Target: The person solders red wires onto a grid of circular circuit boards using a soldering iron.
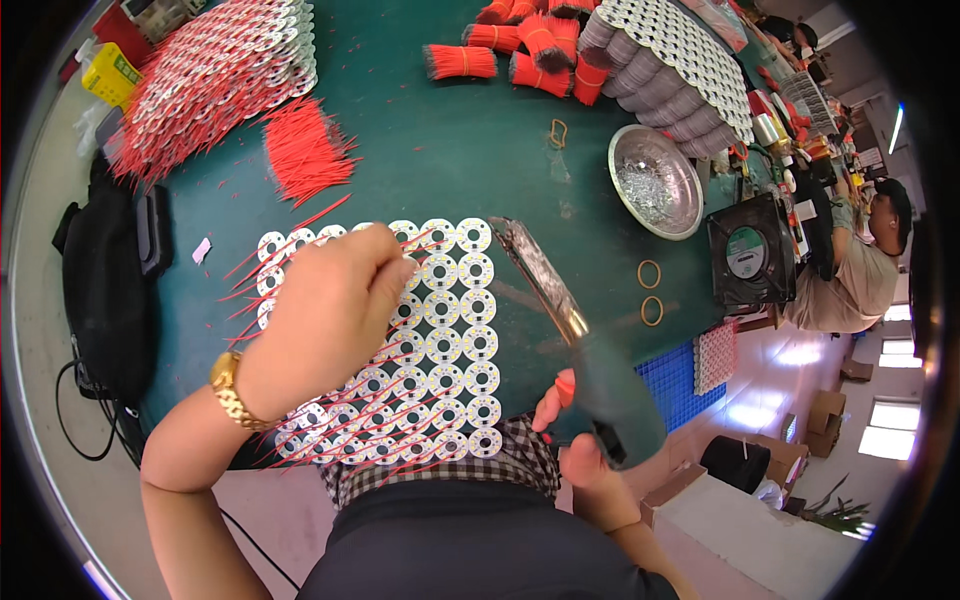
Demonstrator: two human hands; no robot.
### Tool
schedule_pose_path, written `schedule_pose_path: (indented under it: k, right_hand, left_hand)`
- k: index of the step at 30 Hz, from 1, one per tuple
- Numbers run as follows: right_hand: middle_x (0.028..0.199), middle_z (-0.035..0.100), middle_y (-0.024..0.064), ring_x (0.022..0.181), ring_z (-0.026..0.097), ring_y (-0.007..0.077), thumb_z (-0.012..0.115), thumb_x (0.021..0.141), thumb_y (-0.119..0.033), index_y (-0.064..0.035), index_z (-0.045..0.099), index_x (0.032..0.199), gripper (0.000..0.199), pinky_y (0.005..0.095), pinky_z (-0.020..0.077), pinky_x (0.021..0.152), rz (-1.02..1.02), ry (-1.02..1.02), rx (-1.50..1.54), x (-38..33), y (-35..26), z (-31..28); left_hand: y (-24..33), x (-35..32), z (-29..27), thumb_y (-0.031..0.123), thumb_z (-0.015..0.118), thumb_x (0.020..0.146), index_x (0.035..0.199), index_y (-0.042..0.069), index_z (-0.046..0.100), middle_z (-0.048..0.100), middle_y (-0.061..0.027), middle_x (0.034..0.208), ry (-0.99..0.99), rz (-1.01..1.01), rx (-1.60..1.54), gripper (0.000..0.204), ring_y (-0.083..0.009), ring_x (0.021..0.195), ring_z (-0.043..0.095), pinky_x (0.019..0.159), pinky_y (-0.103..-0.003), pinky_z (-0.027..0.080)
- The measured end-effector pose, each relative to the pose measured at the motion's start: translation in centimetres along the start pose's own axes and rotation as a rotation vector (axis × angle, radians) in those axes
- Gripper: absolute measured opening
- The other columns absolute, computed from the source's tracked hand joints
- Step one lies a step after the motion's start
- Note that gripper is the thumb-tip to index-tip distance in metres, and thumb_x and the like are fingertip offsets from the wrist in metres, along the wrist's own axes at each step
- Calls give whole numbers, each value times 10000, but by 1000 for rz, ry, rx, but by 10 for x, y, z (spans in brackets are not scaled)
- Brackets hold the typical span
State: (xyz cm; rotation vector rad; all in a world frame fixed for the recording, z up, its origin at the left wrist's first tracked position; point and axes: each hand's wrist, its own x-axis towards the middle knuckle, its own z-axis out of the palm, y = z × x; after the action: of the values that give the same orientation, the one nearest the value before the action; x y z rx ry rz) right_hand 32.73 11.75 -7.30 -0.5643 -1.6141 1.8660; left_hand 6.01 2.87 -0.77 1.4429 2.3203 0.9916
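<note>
A panel of round white LED boards (477,342) lies on the green table in front of me, with thin red wires (375,395) fixed to many boards and trailing down to the left. My left hand (335,305), with a gold watch (228,390) at its wrist, hovers over the panel's upper left. Its thumb and fingers are pinched together; what is between them is hidden. My right hand (590,470) grips a dark green soldering gun (615,385) at the panel's right side. The gun's long metal tip points up and left, near the upper right board.
Loose red wires (305,150) lie beyond the panel. Wired boards (230,70) are stacked at far left, bare panels (680,60) at far right beside red wire bundles (540,45). A metal bowl (655,183) and black fan (750,255) stand right. A co-worker (850,255) sits beyond.
</note>
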Motion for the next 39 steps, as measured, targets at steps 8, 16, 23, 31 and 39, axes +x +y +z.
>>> schedule_pose_path:
  k: [8,16,23,31,39]
  right_hand:
    - [841,564,81,707,552,157,588,858,-692,-61,468,1327,796,275,418,581,184,-174,-122,-20,5,-13]
    - [805,581,97,673,549,145,596,873,-658,-66,517,1290,729,267,409,552,184,-157,-139,-13,3,-2]
    - [815,583,97,688,565,160,653,843,-631,-60,528,1269,723,272,417,555,207,-133,-120,-13,3,-1]
    - [812,585,94,695,567,160,685,826,-614,-45,531,1205,701,268,421,559,242,-118,-92,-14,4,-3]
    - [789,592,53,684,535,112,633,834,-649,-14,583,976,652,243,404,584,340,-97,-189,-8,-14,7]
  left_hand:
    - [-20,-11,34,80,643,875,783,28,590,584,-118,628,104,114,92,119,-312,581,570,584,-421,419]
    - [-20,-11,37,104,626,887,788,45,588,569,-105,628,91,77,117,121,-309,625,570,623,-424,393]
    - [-22,-11,37,115,640,874,746,57,533,586,-88,674,97,66,89,177,-296,646,587,604,-436,356]
    - [-21,-11,39,110,609,901,781,50,572,571,-97,640,94,70,136,139,-301,622,569,616,-421,389]
    - [-23,-9,37,125,663,851,751,54,519,572,-95,649,83,116,216,189,-302,595,579,573,-437,373]
